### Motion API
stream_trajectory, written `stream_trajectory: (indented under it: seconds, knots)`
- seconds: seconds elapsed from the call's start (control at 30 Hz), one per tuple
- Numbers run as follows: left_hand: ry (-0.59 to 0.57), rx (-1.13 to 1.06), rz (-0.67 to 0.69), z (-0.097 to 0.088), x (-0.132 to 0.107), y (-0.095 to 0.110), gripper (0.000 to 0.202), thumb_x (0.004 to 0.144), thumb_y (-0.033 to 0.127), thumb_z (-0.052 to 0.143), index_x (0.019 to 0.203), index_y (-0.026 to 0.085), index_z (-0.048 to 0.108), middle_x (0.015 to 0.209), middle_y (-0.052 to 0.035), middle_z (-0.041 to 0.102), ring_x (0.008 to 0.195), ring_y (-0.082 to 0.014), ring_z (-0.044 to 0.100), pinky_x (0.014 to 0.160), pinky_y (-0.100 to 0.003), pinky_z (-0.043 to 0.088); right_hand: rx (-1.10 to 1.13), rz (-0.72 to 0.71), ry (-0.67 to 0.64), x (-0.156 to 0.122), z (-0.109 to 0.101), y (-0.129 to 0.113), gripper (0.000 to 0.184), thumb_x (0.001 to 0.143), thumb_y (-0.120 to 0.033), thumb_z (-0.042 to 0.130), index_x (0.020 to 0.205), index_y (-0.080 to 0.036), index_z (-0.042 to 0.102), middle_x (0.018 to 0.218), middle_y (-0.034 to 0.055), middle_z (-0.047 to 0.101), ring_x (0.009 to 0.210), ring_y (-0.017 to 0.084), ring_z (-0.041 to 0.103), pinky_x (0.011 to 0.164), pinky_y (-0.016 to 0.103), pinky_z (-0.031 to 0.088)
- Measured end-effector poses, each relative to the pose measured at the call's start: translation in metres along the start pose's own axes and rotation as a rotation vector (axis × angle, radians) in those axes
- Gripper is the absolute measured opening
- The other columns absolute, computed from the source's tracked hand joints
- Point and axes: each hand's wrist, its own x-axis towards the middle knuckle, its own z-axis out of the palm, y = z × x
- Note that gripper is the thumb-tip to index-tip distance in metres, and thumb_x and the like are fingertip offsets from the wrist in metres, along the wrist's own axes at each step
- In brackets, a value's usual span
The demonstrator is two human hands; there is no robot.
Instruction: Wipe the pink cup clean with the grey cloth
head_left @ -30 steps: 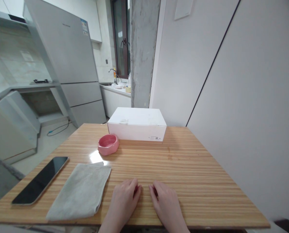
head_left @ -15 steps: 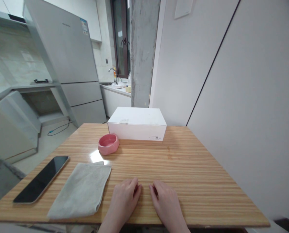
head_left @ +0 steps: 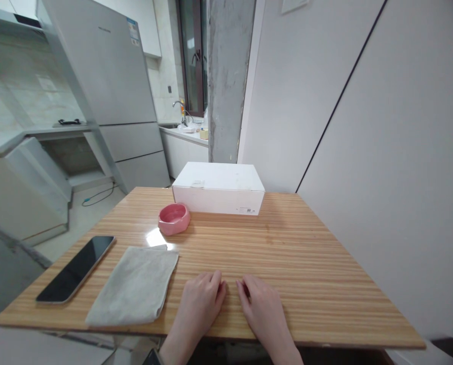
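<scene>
My left hand (head_left: 202, 296) rests on the wooden table (head_left: 306, 263) near its front edge, fingers curled in and thumb against them. A short gap to the right, my right hand (head_left: 262, 300) lies in a like pose, loosely closed. Nothing shows in either hand. To the left of my left hand lies a folded grey-green cloth (head_left: 135, 286), not touched. Farther left is a dark-screened smartphone (head_left: 76, 271), set at a slant. A pink bowl (head_left: 174, 219) stands beyond the cloth, close to the front left corner of a closed white box (head_left: 219, 188).
A white wall (head_left: 382, 167) runs along the table's right side. Past the far edge stands a bare concrete column (head_left: 229, 81). A grey refrigerator (head_left: 108, 76) and a kitchen counter with a sink faucet (head_left: 183, 109) are farther back on the left.
The view has shifted slightly, so the table and its things sit a little higher and farther right. Both hands keep their pose on the table.
</scene>
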Motion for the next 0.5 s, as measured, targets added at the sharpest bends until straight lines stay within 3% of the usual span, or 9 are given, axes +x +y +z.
stream_trajectory:
  seconds: [0.5]
  knots:
    - [0.010,-0.016,-0.023,0.0023,-0.0009,-0.0021,0.019,0.091,0.020,0.038,0.077,0.022,0.052,0.075,-0.0010,0.065,0.072,-0.0197,0.062,0.061,-0.029,0.038,0.024,0.018,-0.008,-0.0001,0.0055,0.0035,0.027,0.095,-0.025,0.039,0.070,-0.022,0.049,0.066,-0.0006,0.059,0.060,0.016,0.058,0.057,0.026,0.030]
